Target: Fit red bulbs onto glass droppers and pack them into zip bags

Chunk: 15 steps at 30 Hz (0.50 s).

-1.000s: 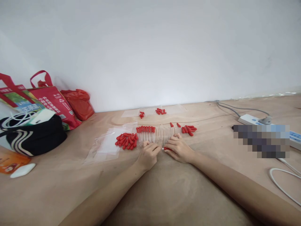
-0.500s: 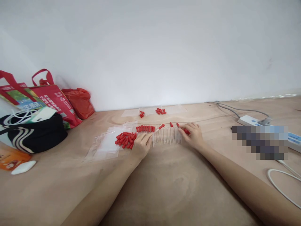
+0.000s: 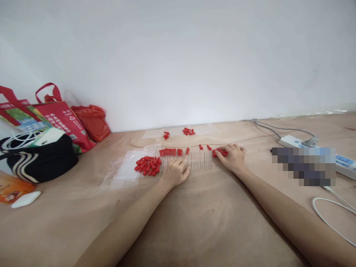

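A row of thin clear tubes (image 3: 201, 160) lies side by side on the wooden table. Several at the row's left end carry red rubber bulbs (image 3: 171, 151). My left hand (image 3: 175, 172) is over the lower part of the row, its fingers closed around the lower end of a tube topped by a red bulb (image 3: 187, 151). At the row's right end, my right hand (image 3: 233, 156) has its fingertips on loose red bulbs (image 3: 219, 152), partly hidden under the fingers. Two loose bulbs (image 3: 205, 147) lie just above the tubes. A pile of red bulbs (image 3: 148, 165) is left of my left hand.
Clear plastic bags (image 3: 125, 168) lie left of the pile; small red groups (image 3: 189, 131) are near the wall. Carrier bags (image 3: 59, 116) and a black pouch (image 3: 44, 159) stand at left. A power strip (image 3: 343, 160), cables and a pixelated object (image 3: 306, 165) are at right.
The bulb-topped tube has gone from slanting in my left hand to lying nearly upright in the row. My right hand has shifted slightly right, onto the loose bulbs.
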Tool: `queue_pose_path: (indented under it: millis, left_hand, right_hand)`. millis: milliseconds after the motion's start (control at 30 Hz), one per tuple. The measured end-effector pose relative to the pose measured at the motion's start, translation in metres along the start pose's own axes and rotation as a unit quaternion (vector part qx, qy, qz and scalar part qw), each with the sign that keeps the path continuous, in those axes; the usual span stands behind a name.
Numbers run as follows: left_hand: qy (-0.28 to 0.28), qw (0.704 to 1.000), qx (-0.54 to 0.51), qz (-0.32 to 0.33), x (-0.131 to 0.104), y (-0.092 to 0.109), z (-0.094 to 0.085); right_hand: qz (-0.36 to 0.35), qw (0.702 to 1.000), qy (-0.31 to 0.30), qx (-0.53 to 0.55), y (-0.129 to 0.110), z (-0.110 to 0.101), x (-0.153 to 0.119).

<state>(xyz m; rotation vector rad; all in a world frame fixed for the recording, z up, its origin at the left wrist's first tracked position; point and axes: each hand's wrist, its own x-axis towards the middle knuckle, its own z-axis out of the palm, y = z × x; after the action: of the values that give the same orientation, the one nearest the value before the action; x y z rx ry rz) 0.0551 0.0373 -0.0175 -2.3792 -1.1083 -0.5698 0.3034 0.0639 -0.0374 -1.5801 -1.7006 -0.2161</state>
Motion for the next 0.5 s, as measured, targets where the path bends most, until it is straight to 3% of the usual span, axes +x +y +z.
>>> queue_pose_path:
  millis: [133, 300, 500]
  left_hand:
    - [-0.016, 0.996, -0.041, -0.074, 0.014, 0.003, 0.0]
    - [-0.071, 0.982, -0.054, -0.169, 0.053, 0.01, 0.015]
    - [-0.089, 0.977, -0.049, -0.188, 0.074, 0.018, 0.031]
  right_hand:
    - [-0.013, 0.999, -0.017, -0.024, -0.004, 0.0, -0.002]
    - [0.003, 0.998, -0.018, -0.053, -0.002, 0.004, -0.003]
    - [0.017, 0.997, -0.033, -0.07, -0.002, 0.004, -0.002]
